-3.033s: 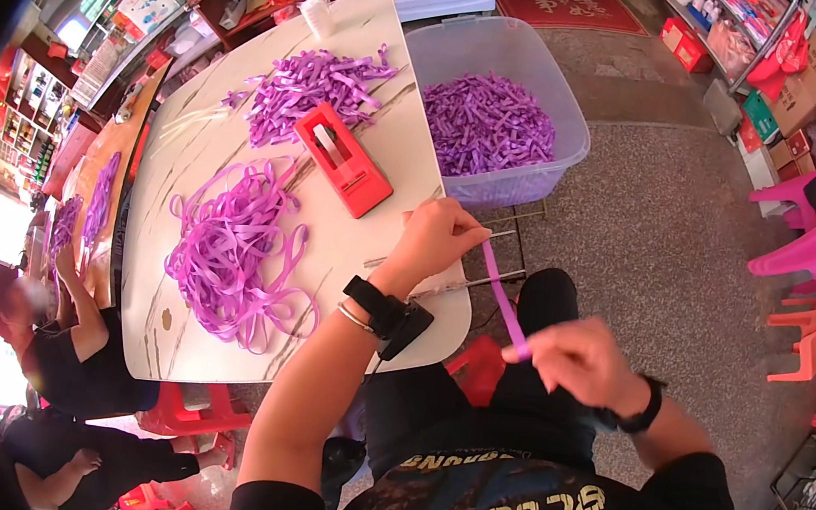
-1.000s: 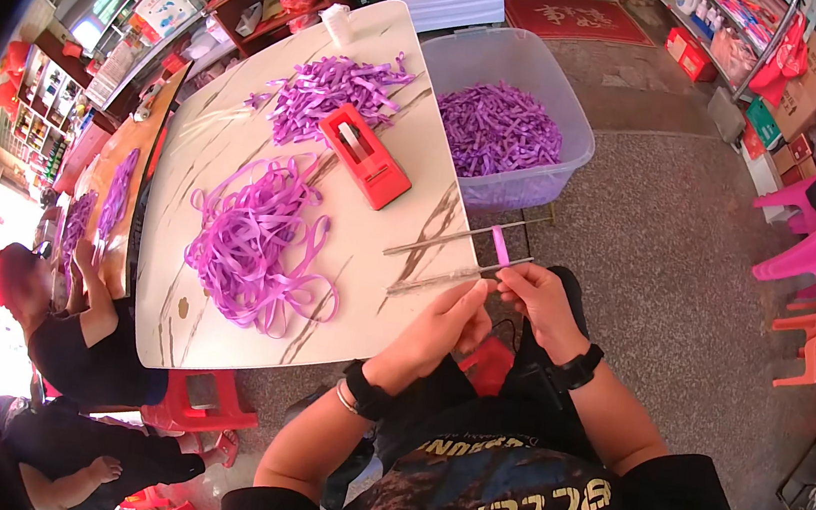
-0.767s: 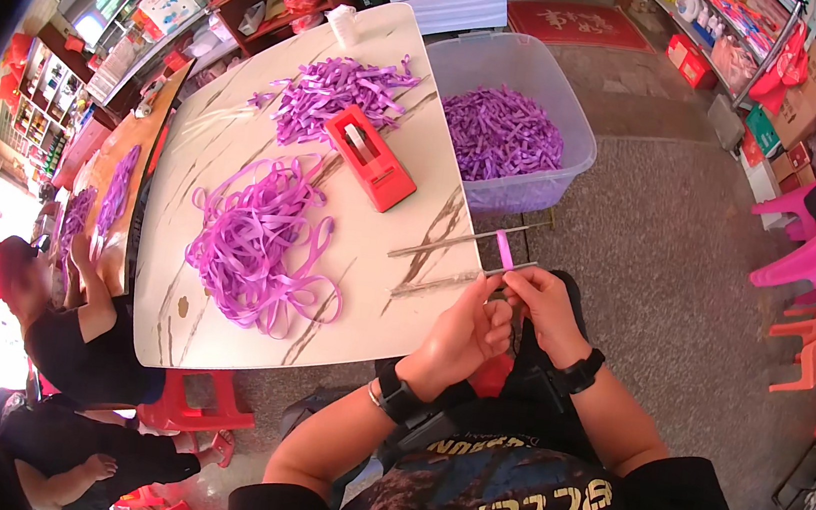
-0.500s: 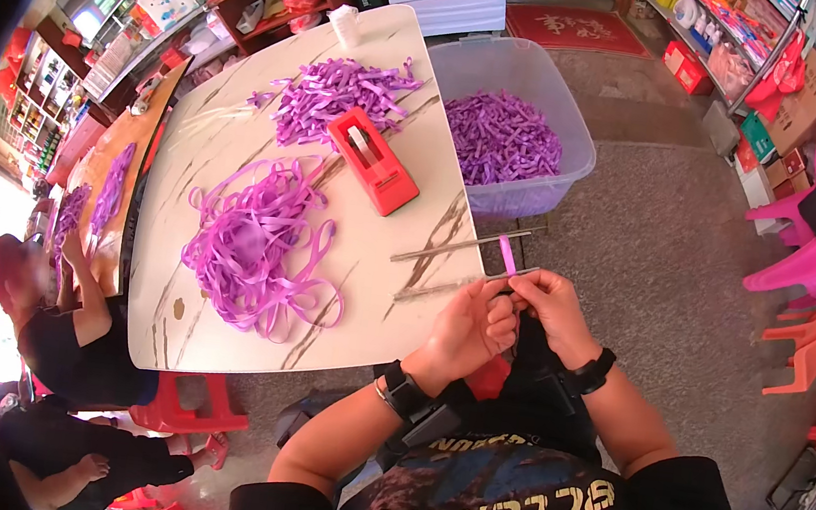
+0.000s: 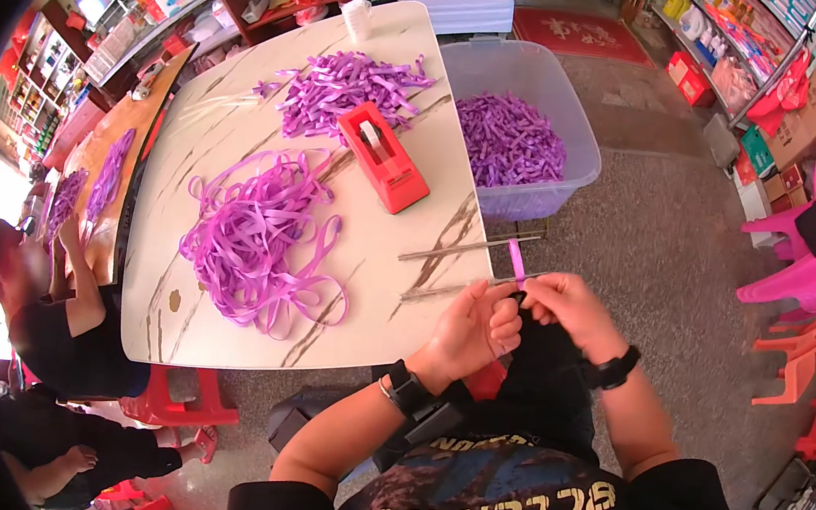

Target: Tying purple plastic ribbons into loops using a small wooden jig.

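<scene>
A short strip of purple ribbon spans two thin rods that stick out past the table's right edge, the far rod and the near rod. My right hand pinches the ribbon's lower end beside the near rod. Close by on its left, my left hand is closed, fingers curled, thumb and forefinger against the near rod; what lies between them is too small to make out. Left of the rods lies a tangled heap of purple ribbon. A red tape dispenser stands beyond it.
Purple ribbon pieces lie piled at the table's far side near a white spool. A clear bin of purple pieces stands right of the table. At left, a co-worker handles ribbons. Pink chair at right.
My right hand has shifted slightly right and down, its fingers drawing a little away from my left hand. The whole view has shifted slightly. My left hand keeps its place at the rod.
</scene>
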